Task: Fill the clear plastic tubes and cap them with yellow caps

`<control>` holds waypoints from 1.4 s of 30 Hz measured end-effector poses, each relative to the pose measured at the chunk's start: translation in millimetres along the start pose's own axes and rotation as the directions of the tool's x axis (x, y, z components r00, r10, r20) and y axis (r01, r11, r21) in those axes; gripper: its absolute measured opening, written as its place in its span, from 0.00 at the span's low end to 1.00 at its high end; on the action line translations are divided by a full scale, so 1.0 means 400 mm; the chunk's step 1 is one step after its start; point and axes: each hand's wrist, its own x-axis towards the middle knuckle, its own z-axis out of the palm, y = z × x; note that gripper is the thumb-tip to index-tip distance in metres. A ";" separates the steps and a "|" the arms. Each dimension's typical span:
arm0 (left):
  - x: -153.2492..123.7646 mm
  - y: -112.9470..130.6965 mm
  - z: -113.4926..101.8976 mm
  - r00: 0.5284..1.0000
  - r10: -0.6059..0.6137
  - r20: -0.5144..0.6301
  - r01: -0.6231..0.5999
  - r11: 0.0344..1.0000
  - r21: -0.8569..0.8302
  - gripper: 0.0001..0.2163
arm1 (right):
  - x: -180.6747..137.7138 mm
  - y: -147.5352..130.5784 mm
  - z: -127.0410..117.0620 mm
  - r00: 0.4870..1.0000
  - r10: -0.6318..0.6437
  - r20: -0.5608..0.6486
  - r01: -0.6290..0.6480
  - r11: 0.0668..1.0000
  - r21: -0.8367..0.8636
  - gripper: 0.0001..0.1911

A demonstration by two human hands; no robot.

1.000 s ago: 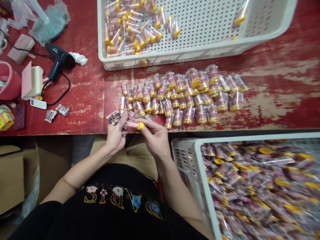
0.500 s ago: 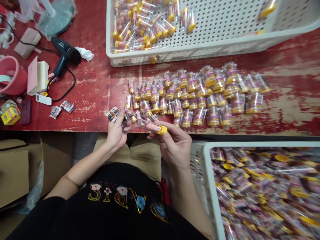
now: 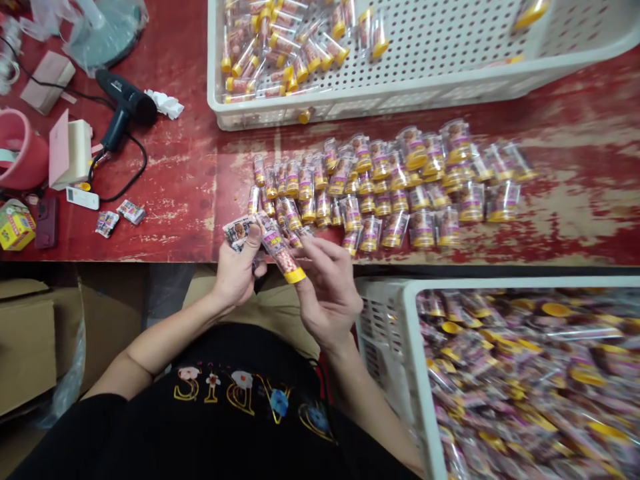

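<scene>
At the table's near edge, both hands close on one yellow-capped tube [image 3: 280, 248]: left hand [image 3: 239, 270] pinching its upper end alongside a sticker stack [image 3: 237, 231], right hand [image 3: 327, 290] gripping the cap. Beyond, rows of tubes [image 3: 390, 183] blur; the white basket [image 3: 400, 100] is cropped.

Black shirt [image 3: 240, 400]: gold decorative lettering among small flowers, seen upside down and not legible. Tube labels [image 3: 380, 193] (printed pictures and bands) are too small to read.
</scene>
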 end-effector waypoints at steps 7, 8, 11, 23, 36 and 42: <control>-0.038 -0.002 0.005 1.000 0.022 0.021 -0.022 1.000 0.006 0.21 | 0.020 -0.013 0.004 0.989 -0.110 -0.096 0.094 0.983 -0.156 0.23; -0.043 -0.004 0.004 1.000 0.024 0.017 -0.024 1.000 0.007 0.20 | 0.022 -0.016 0.004 0.989 -0.102 -0.106 0.084 0.983 -0.161 0.21; -0.050 -0.012 0.002 0.999 0.021 0.026 -0.022 0.999 0.028 0.20 | 0.023 -0.026 0.005 0.986 -0.083 -0.144 0.057 0.983 -0.173 0.18; -0.051 -0.010 0.004 0.995 0.013 0.099 -0.014 1.000 0.011 0.16 | 0.022 -0.032 0.017 0.959 -0.090 -0.269 0.038 0.981 -0.192 0.13; 0.017 -0.011 0.011 0.970 -0.215 0.116 0.217 0.976 -0.009 0.24 | 0.139 0.088 -0.026 0.886 -0.115 -0.448 -0.005 0.966 -0.257 0.06; 0.048 -0.002 -0.024 0.967 -0.249 0.053 0.254 0.961 -0.113 0.18 | 0.283 0.230 -0.079 0.959 -0.219 -0.179 0.088 0.833 -0.547 0.11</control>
